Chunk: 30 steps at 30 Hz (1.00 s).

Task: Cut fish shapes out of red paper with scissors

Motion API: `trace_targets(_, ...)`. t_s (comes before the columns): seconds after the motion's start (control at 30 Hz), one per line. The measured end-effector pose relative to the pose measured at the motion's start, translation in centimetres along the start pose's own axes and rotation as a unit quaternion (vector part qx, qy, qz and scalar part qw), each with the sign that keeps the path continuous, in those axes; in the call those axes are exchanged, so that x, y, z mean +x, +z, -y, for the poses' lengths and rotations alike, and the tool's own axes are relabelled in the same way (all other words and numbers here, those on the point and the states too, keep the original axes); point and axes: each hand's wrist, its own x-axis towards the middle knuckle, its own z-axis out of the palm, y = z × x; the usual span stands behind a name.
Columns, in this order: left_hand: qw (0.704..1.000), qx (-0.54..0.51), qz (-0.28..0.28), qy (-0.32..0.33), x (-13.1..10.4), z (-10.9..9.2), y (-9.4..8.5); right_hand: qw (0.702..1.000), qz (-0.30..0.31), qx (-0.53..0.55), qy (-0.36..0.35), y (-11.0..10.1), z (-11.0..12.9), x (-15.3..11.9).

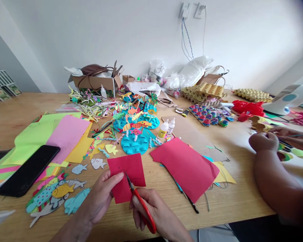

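Note:
My left hand [101, 193] pinches the left side of a small piece of red paper [135, 164], thumb on top. Faint drawn lines and a dot show on the paper. In my right hand [151, 206] is a pair of scissors [144, 210] with red handles; the blades lie at the middle of the red paper, pointing up and left. A larger sheet of red paper [185, 166] lies to the right on the table. Left of my hands are several cut-out paper fish [63, 190], grey, blue and orange.
A black phone [29, 169] lies by stacked coloured paper [35, 134]. Two glue bottles [163, 129] stand beyond the red sheet, near blue painted shapes [134, 143]. Painted egg cartons [208, 116] are farther right. Another person's arm [270, 178] works at the right edge.

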Motion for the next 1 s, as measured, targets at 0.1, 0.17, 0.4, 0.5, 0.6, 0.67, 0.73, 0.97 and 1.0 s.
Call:
trace_targets(0.1, 1.000, -0.009, -0.005, -0.003, -0.1, 0.0, 0.0, 1.000, -0.005, 0.005, -0.003, 0.1, -0.1, 0.0)
trace_targets(0.17, 1.000, -0.009, 0.002, -0.009, -0.1, 0.0, 0.1, 1.000, -0.009, 0.015, 0.001, 0.3, -0.1, 0.0)
trace_targets(0.4, 1.000, -0.001, 0.008, -0.008, 0.0, -0.1, 0.1, 0.999, -0.011, 0.044, 0.003, 0.6, -0.2, 0.1)
trace_targets(0.5, 1.000, 0.005, 0.011, -0.006, -0.1, -0.1, 0.1, 0.999, -0.010, 0.046, 0.004, 0.7, -0.2, 0.0)
trace_targets(0.6, 1.000, 0.003, 0.004, -0.003, -0.1, 0.0, 0.0, 0.999, -0.013, 0.042, 0.005, 0.8, -0.2, 0.0)
trace_targets(0.67, 1.000, 0.003, -0.001, 0.000, -0.1, 0.1, -0.1, 0.999, -0.016, 0.043, 0.011, 0.9, -0.1, 0.1)
trace_targets(0.73, 1.000, 0.003, -0.001, -0.001, 0.0, 0.2, -0.3, 0.999, -0.019, 0.047, 0.017, 1.0, 0.0, 0.1)
trace_targets(0.97, 1.000, 0.005, -0.008, 0.004, 0.1, 0.3, -0.6, 0.998, -0.018, 0.057, 0.022, 1.0, -0.3, 0.3)
trace_targets(1.0, 1.000, 0.006, -0.008, 0.005, 0.1, 0.3, -0.6, 0.998, -0.016, 0.058, 0.020, 1.0, -0.4, 0.3)
